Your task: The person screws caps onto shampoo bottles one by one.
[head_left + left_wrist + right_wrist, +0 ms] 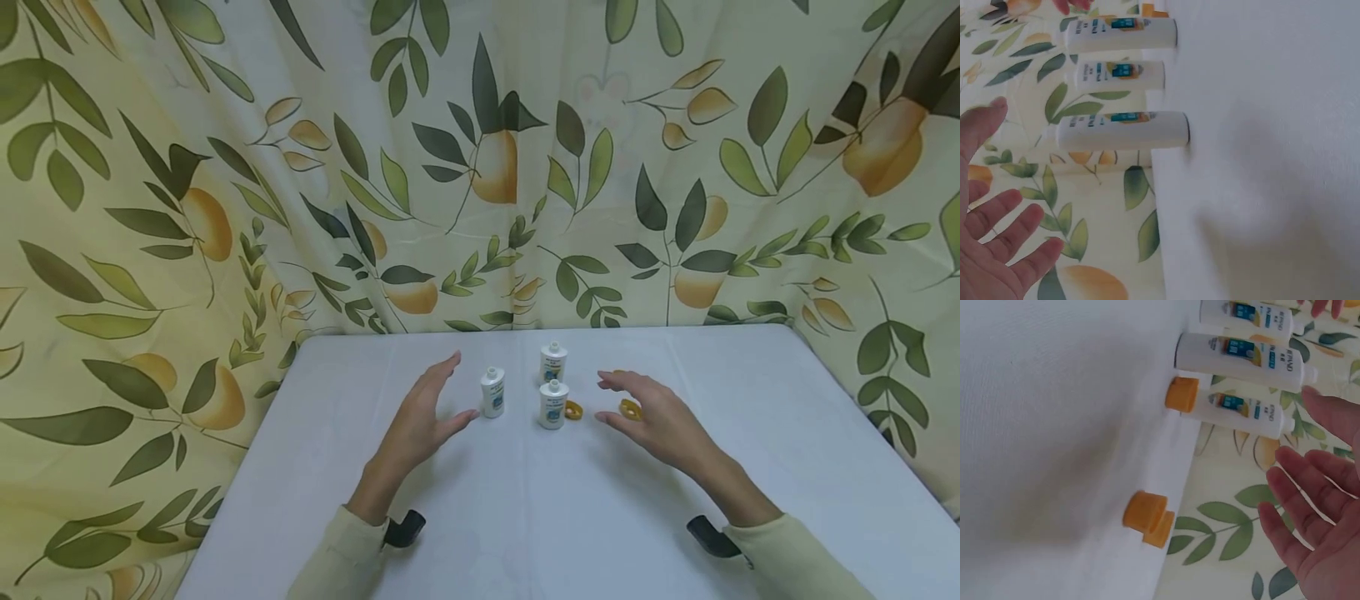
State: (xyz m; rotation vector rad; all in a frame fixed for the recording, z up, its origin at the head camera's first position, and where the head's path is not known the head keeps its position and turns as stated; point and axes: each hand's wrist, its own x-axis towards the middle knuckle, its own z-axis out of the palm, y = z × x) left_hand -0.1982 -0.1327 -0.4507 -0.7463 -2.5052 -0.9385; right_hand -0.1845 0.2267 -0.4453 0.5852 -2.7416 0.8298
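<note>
Three white bottles with printed labels and bare necks stand upright on the table: a left bottle (492, 393), a front bottle (553, 406) and a back bottle (554, 363). My left hand (418, 421) hovers beside the left bottle, fingers spread and holding nothing; its thumb points toward that bottle. On the other side my right hand (663, 421), also holding nothing, is raised over the table with its fingers apart. Near its fingertips lies an orange cap (630, 409), with another cap (1160, 531) just behind it. A third orange cap (573, 410) sits right by the front bottle.
A white cloth covers the table (480, 517). Behind it and along the left hangs a curtain (450, 167) printed with leaves and fruit. Dark straps with camera mounts (405, 528) are worn at both wrists, by the sleeve cuffs.
</note>
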